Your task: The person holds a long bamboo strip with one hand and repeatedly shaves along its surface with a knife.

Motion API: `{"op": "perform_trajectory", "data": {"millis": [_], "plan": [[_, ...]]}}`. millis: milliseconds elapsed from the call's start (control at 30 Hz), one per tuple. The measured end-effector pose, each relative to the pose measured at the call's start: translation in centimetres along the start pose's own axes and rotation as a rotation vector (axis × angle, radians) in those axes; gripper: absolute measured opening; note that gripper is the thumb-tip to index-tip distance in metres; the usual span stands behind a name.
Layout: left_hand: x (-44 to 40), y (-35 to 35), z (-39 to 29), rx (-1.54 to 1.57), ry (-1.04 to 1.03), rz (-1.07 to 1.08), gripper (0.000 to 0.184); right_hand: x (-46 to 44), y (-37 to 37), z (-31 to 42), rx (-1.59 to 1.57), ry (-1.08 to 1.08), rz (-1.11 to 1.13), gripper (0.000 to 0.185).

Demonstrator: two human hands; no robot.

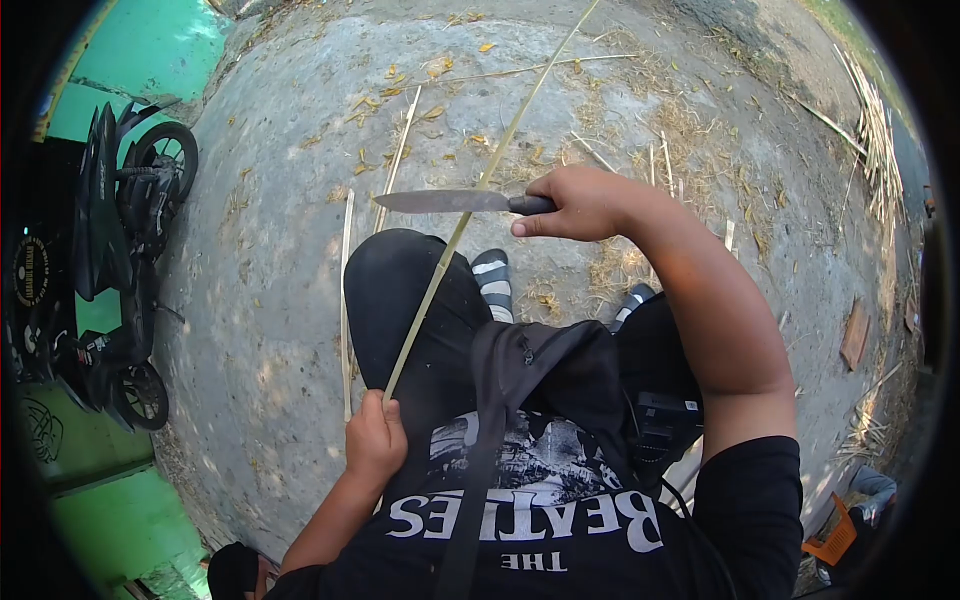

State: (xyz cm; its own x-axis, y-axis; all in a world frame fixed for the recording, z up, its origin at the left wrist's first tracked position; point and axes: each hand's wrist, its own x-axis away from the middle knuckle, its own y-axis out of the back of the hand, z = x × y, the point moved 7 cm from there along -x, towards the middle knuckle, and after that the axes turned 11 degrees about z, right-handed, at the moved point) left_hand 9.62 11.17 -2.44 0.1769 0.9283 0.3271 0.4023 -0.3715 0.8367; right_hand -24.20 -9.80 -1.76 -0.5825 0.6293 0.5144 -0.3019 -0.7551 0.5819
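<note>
A long, thin green-yellow strip [430,292] runs slantwise from beside my left knee up past the top of the view. Its lower end is in the closed fingers of my left hand [376,437]. My right hand [575,203] is closed round the dark handle of a knife [445,202]. The knife's blade points left and lies across the strip, above my knees; whether its edge touches the strip, I cannot tell.
Pale strips lie on the grey ground [260,290], with shavings and dry leaves around them. A motorcycle [125,260] stands at the left. At the far right are a bundle of sticks [878,150], a brown block [855,333] and an orange object [832,540].
</note>
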Motion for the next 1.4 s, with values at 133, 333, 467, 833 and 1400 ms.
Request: {"op": "perform_trajectory", "data": {"millis": [133, 333, 467, 833, 1400], "plan": [[-0.1, -0.3, 0.4, 0.038, -0.011, 0.018, 0.032, -0.6, -0.1, -0.3, 0.113, -0.042, -0.091, 0.039], [-0.2, 0.4, 0.2, 0.031, -0.008, 0.036, 0.031, -1.2, 0.5, -2.4, 0.083, -0.123, -0.117, 0.032], [-0.6, 0.3, 0.5, 0.08, 0.007, 0.062, 0.033, -1.0, 0.5, -0.8, 0.147, -0.109, -0.099, 0.032], [-1.0, 0.6, 0.2, 0.127, -0.059, 0.091, 0.047, -1.6, -0.2, -2.6, -0.019, -0.064, -0.005, 0.037], [-1.3, 0.4, 2.2, 0.25, -0.026, 0.131, 0.05, -0.2, -0.1, 1.1, -0.032, 0.204, -0.085, 0.036]]}}
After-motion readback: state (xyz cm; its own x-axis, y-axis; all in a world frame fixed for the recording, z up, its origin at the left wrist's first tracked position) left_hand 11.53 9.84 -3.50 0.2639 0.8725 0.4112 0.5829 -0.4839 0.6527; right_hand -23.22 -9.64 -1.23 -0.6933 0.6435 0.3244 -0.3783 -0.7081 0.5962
